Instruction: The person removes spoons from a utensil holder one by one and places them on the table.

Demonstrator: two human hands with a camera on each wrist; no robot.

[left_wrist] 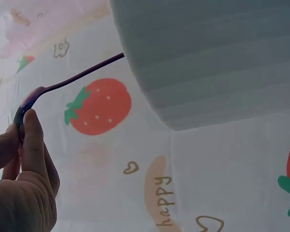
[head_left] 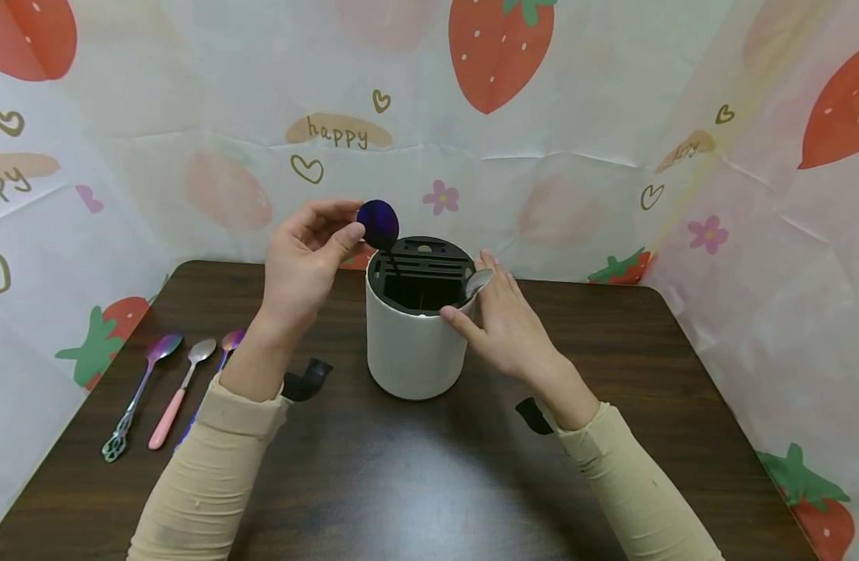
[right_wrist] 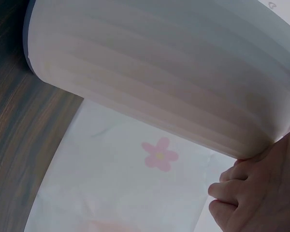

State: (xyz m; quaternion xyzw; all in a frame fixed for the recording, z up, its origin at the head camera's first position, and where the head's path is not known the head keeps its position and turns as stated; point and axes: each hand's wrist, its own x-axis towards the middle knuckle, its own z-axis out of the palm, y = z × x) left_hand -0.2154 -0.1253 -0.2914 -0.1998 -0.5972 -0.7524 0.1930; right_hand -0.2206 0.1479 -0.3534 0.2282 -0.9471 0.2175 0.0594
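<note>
My left hand (head_left: 305, 253) pinches a dark purple-blue spoon (head_left: 379, 225) by its bowl, thumb on one side and fingertips on the other. The spoon's thin handle points down over the utensil holder (head_left: 415, 351), a white cylinder with a black slotted insert (head_left: 429, 253). In the left wrist view the spoon (left_wrist: 31, 99) shows from the side, its handle end passing behind the holder's rim. My right hand (head_left: 507, 319) rests against the holder's right side near the rim, thumb at the front, fingers extended behind. A silver spoon (head_left: 478, 282) stands in the holder beside that hand, its handle hidden inside.
On the table's left lie a rainbow-coloured spoon (head_left: 131, 397), a silver spoon with a pink handle (head_left: 175, 401) and another purple spoon (head_left: 231, 341), partly covered by the left forearm. Strawberry-print cloth (head_left: 584, 93) hangs behind the dark wooden table (head_left: 415, 483).
</note>
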